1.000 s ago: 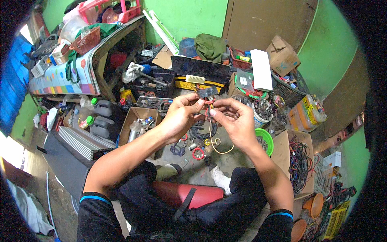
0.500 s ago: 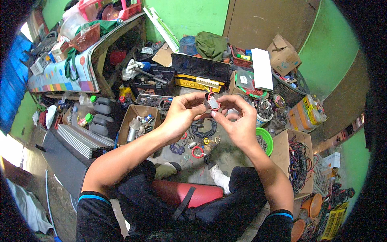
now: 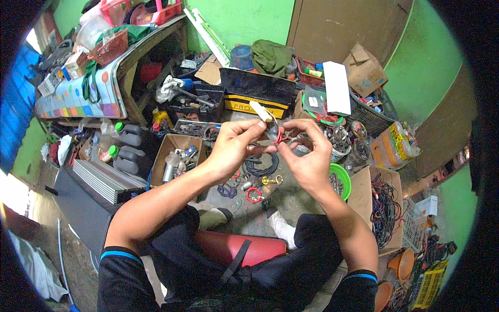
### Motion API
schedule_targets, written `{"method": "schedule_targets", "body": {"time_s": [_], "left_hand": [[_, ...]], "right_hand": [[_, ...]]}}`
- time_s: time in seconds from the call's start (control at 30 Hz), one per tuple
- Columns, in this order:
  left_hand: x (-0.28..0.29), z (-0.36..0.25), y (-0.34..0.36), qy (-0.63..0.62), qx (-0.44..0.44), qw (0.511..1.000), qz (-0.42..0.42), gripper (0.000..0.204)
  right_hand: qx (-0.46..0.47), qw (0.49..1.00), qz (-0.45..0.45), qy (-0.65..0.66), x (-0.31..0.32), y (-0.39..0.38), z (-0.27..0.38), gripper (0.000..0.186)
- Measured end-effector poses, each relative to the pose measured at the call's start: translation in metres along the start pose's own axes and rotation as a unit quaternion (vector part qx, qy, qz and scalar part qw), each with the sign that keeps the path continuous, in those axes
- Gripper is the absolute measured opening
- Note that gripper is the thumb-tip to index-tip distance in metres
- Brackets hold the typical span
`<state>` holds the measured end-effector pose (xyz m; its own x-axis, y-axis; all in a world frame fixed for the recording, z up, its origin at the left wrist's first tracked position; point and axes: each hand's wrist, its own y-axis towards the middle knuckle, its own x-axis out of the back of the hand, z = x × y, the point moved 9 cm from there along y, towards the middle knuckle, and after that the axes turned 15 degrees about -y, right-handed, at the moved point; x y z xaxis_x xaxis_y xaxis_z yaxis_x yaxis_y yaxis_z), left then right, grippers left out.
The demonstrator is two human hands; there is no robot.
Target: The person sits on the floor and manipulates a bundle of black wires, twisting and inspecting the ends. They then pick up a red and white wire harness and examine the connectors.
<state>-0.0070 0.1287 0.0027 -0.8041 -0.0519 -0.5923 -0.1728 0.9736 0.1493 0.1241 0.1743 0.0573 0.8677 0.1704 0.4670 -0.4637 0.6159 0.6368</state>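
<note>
In front of my chest, my left hand (image 3: 235, 144) pinches a small wire harness between thumb and fingers. The harness has a long white connector (image 3: 261, 111) sticking up at its far end and a dark wire curving down from it. My right hand (image 3: 311, 153) has thumb and forefinger closed on the red wires (image 3: 279, 137) of the same harness. Its other fingers are curled loosely. Below my hands, on the floor, lie a black cable coil (image 3: 261, 165), a red wire ring (image 3: 253, 195) and a yellow metal piece (image 3: 272, 180).
A cardboard box of metal parts (image 3: 159, 174) stands left, a green bowl (image 3: 346, 182) and a box of tangled wires (image 3: 357, 208) right. Beyond is a black and yellow toolbox (image 3: 244, 104). A red cylinder (image 3: 213, 247) lies between my legs.
The harness has turned in my fingers: the white connector now tilts up to the left, and the red wires are bunched at my right fingertips. Both arms have stayed nearly in place.
</note>
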Motion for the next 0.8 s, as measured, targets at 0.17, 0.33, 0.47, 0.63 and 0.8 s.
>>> {"method": "schedule_targets", "body": {"time_s": [0.17, 0.33, 0.47, 0.63, 0.8], "left_hand": [[0.001, -0.002, 0.001, -0.053, 0.017, 0.998, 0.010, 0.030], [0.001, -0.011, 0.001, 0.054, -0.021, 0.998, 0.007, 0.023], [0.005, -0.017, 0.002, 0.170, -0.040, 0.985, -0.004, 0.021], [0.004, -0.015, 0.002, 0.012, -0.041, 0.999, 0.008, 0.018], [-0.004, -0.019, -0.002, 0.035, -0.023, 0.999, -0.028, 0.018]], "right_hand": [[0.041, 0.999, -0.012, -0.022, 0.003, 0.001, 0.001, 0.023], [0.022, 1.000, 0.019, 0.002, -0.002, 0.001, -0.004, 0.019], [-0.001, 0.999, 0.040, 0.025, -0.005, -0.001, -0.005, 0.019], [0.002, 0.999, 0.026, 0.021, -0.003, 0.001, -0.008, 0.018], [0.062, 0.998, 0.006, -0.027, 0.002, 0.000, 0.001, 0.019]]}}
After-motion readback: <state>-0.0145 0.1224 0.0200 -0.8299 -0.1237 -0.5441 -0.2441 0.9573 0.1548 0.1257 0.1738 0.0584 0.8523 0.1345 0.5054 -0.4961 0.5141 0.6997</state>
